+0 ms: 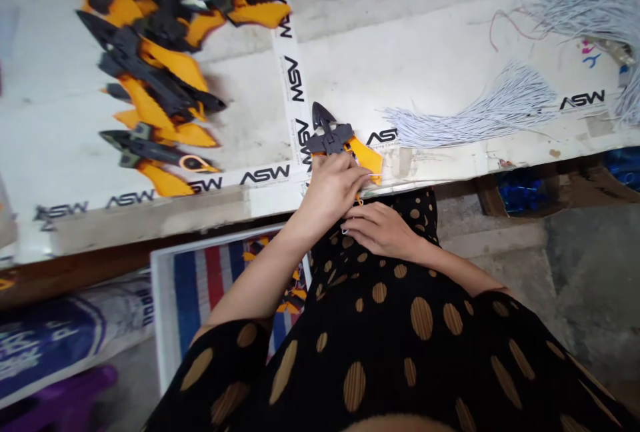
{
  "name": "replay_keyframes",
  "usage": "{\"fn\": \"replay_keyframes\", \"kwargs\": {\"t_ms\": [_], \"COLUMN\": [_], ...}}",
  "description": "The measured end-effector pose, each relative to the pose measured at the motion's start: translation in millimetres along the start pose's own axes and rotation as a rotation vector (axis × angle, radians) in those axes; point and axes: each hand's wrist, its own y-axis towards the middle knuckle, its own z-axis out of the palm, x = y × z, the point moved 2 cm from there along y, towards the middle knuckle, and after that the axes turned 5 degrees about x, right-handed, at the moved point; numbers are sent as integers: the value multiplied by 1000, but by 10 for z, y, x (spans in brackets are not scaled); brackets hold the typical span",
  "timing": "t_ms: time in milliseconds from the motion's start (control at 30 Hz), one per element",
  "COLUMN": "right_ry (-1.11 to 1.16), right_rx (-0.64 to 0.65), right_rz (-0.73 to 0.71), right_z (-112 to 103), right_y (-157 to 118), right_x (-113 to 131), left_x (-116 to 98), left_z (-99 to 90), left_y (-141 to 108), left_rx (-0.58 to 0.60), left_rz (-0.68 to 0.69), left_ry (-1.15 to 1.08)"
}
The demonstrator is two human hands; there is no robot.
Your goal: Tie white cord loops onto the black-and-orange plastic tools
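At the table's front edge lies a dark grey and orange plastic toy piece point(367, 155) with a pointed head, directed away from me. My left hand point(333, 185) is closed around its lower end, and a bit of white cord shows by the fingertips. Just below and to the right, my right hand point(383, 229) pinches a thin white cord point(345, 231) off the table edge. A small orange loop point(359, 199) hangs between the two hands. My left fingers hide the lower body of the piece.
Similar pieces point(155, 79) lie heaped at the left and back of the white table point(250, 105). A bundle of white cords point(480, 115) rests on the right, with more cords point(590, 9) behind. Below stand a striped-lined box point(190, 292), a cardboard box point(493, 195) and a purple stool point(65, 399).
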Motion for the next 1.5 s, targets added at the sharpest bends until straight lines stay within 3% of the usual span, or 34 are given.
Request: {"fn": "replay_keyframes", "kwargs": {"t_ms": [267,600,800,1233,1500], "right_ry": [91,47,42,28,1], "right_rx": [-31,-31,-52,-69,-78], "right_rz": [152,290,359,411,420], "right_z": [-193,-314,-372,-374,-388], "right_y": [-247,-281,-312,-328,-346], "right_x": [-156,-260,-331,-400,-430], "left_x": [79,7,8,-3,-17], "left_z": [13,-53,-91,-125,-49], "left_y": [-128,-37,-37,27,56], "left_rx": [-99,25,43,76,55], "left_rz": [60,66,80,98,75], "left_ry": [157,131,88,127,132]}}
